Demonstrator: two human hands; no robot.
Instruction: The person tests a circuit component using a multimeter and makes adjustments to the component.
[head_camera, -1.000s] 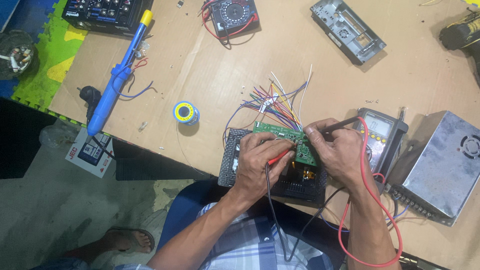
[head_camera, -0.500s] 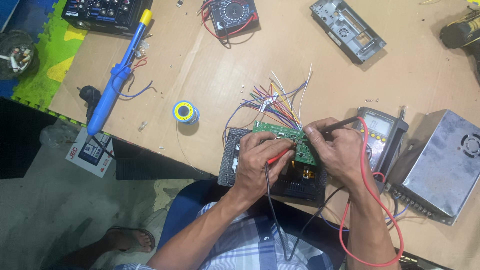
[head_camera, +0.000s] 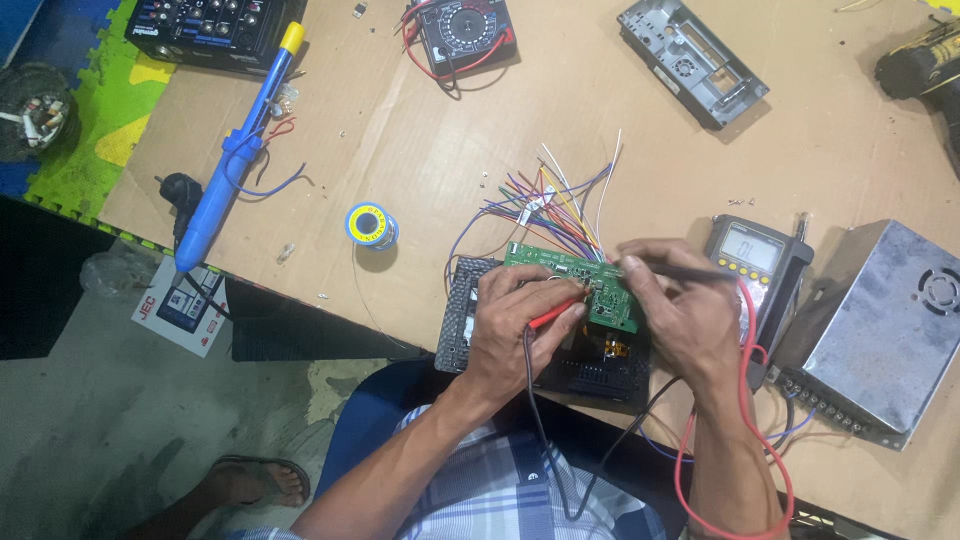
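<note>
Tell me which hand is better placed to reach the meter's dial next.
Right, probably. The right hand with the black probe lies beside the yellow-buttoned meter. The left hand holds the red probe further off.

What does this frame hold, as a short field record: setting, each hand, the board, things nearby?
setting: cardboard-covered workbench, seen from above
left hand: holds red probe to the board
right hand: holds black probe to the board
board: green circuit board on a black chassis, coloured wires fanning away from it
meter: digital multimeter right of the hands
nearby: blue desoldering pump, solder spool, metal power supply, analog meter
</note>
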